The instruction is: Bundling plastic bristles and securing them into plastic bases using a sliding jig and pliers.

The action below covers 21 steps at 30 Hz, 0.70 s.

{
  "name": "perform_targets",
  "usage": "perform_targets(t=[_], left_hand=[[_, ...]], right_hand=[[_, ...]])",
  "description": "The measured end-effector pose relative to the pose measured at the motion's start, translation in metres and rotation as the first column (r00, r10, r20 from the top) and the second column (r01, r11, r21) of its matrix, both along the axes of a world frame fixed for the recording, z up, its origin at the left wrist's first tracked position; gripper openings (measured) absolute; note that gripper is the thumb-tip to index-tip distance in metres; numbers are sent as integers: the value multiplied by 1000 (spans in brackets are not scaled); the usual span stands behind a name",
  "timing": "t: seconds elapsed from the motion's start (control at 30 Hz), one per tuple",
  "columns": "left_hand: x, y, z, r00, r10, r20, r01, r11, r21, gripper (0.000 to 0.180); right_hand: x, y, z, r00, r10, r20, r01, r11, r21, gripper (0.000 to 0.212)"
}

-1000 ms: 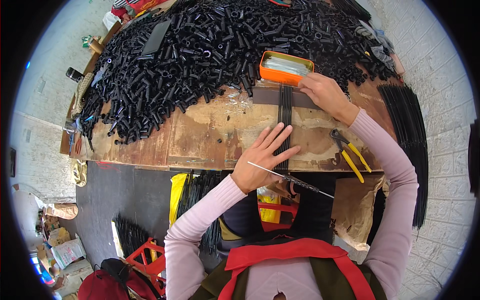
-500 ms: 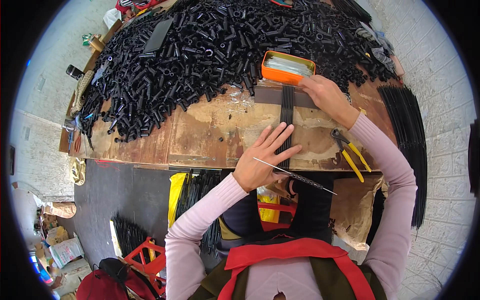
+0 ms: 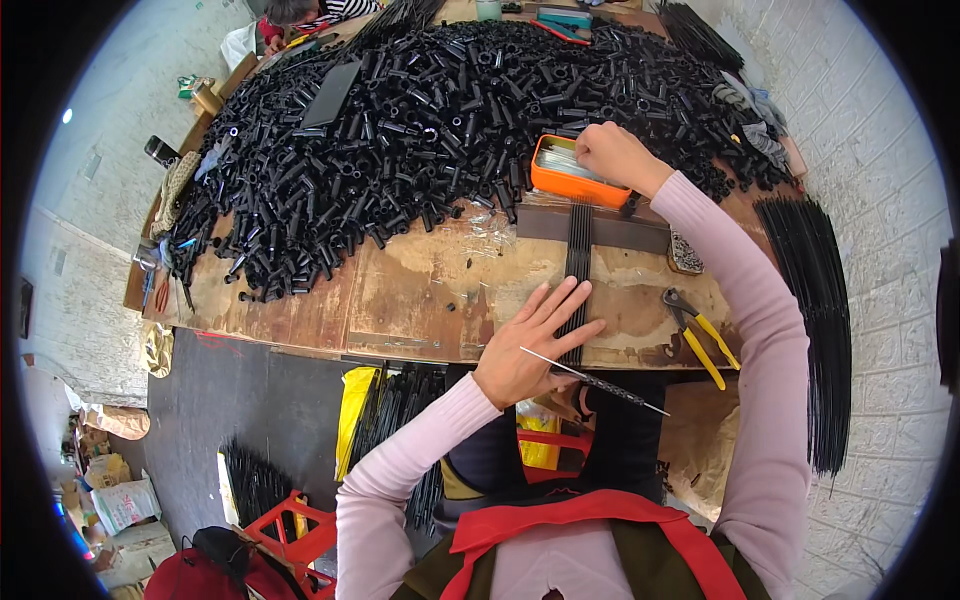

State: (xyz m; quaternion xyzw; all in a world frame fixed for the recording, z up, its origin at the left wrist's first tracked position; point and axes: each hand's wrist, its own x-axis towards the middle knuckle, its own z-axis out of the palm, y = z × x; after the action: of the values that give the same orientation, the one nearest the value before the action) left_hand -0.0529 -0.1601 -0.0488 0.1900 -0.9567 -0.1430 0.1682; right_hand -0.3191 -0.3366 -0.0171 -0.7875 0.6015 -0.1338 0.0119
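My left hand (image 3: 530,345) lies flat with fingers spread over a narrow bundle of black rods (image 3: 579,245) on the wooden table. Across that hand, near the thumb, runs a slim tool with a thin metal shaft and dark patterned handle (image 3: 605,385); how it is held I cannot tell. The rods' far ends rest on a flat dark bar (image 3: 625,230). Beyond the bar, my right hand (image 3: 610,155) is closed over an orange box (image 3: 575,187) of thin clear strips (image 3: 563,163). What its fingers pinch, if anything, is hidden.
A heap of black tubular parts (image 3: 400,140) covers the table's far side. Yellow-handled pliers (image 3: 700,340) lie right of the rods. A small clear container (image 3: 684,256) stands by the bar. Long black rods (image 3: 815,330) hang at the right edge. A person (image 3: 300,15) sits far left.
My right hand has moved from the orange box's near right corner up over its inside, its fingers now curled. My left hand stays on the rods. The view has tilted farther up.
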Motion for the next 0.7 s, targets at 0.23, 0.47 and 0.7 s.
perform_targets(t=[0.23,0.47,0.7], left_hand=[[15,10,-13,1000,9,17,-6,990,-144,77],[17,11,-14,999,21,-40,-25,993,-112,72],[14,13,-15,997,43,-67,-48,996,-71,72]], right_hand=[[7,61,22,976,183,121,-153,963,-221,11],[-5,113,-2,957,280,77,-272,957,-101,32],[-21,116,-6,956,290,47,-285,954,-89,42]])
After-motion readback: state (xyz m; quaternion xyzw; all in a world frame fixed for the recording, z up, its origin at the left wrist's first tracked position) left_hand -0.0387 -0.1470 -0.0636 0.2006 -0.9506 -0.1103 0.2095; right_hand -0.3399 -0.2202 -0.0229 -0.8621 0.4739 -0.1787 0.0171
